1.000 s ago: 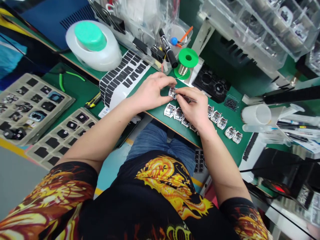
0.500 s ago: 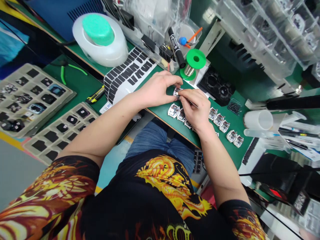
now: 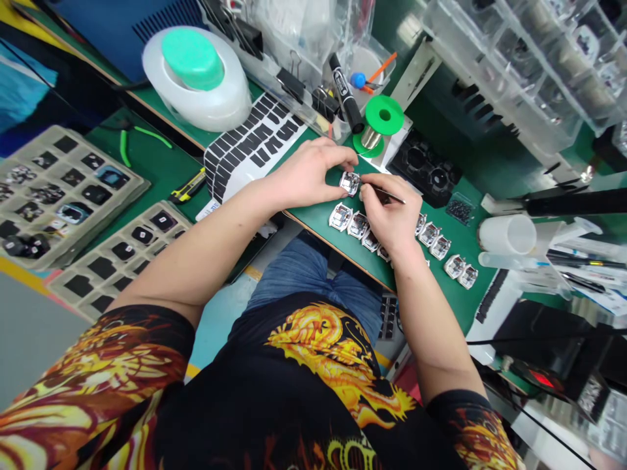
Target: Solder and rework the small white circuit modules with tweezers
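Note:
My left hand [image 3: 316, 171] steadies a small silver watch case [image 3: 349, 183] with its thumb and fingertips against the case's near side. Circuit parts show inside the open case. A slim dark metal tool, which looks like tweezers [image 3: 390, 194], is pinched in my right hand [image 3: 394, 212], just right of that case and apart from it. Below my hands, more silver watch cases [image 3: 358, 224] lie in a row on the green mat [image 3: 313, 215], some partly covered by my right hand. Another watch case [image 3: 455, 266] lies farther right, beside a similar one.
Behind my hands stand a green solder spool [image 3: 385, 116] and a black marker [image 3: 345, 94]. A black fixture [image 3: 424, 166] lies to the right. On the left are a sheet of black stickers [image 3: 245, 150], a yellow cutter [image 3: 187, 187] and a parts tray [image 3: 140, 179].
My right hand has drawn back to the right with the tool, uncovering the watch case by my left hand. The left hand has stayed in place.

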Demonstrator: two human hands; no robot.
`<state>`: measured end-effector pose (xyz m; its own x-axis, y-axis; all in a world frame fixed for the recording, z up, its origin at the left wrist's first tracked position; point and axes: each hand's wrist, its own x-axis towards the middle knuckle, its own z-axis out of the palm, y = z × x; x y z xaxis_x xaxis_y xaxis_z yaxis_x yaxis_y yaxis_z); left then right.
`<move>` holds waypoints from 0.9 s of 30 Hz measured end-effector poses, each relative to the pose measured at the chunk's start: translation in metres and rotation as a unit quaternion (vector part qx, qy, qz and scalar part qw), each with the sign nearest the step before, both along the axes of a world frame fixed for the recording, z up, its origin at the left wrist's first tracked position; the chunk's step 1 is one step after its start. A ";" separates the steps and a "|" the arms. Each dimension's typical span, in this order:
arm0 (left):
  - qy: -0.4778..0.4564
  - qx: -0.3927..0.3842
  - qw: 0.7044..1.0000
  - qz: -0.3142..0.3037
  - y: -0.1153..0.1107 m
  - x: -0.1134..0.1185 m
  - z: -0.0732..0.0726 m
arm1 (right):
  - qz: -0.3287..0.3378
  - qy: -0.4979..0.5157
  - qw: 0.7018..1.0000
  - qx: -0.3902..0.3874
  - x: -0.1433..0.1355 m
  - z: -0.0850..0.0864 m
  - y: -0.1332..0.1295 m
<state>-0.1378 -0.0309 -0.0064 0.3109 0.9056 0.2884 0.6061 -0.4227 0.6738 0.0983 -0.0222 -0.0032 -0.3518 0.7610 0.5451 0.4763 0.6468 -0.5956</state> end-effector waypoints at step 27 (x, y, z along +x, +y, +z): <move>0.034 0.064 0.997 -0.011 -0.010 0.002 0.001 | 0.057 0.011 0.998 -0.034 0.016 0.037 -0.026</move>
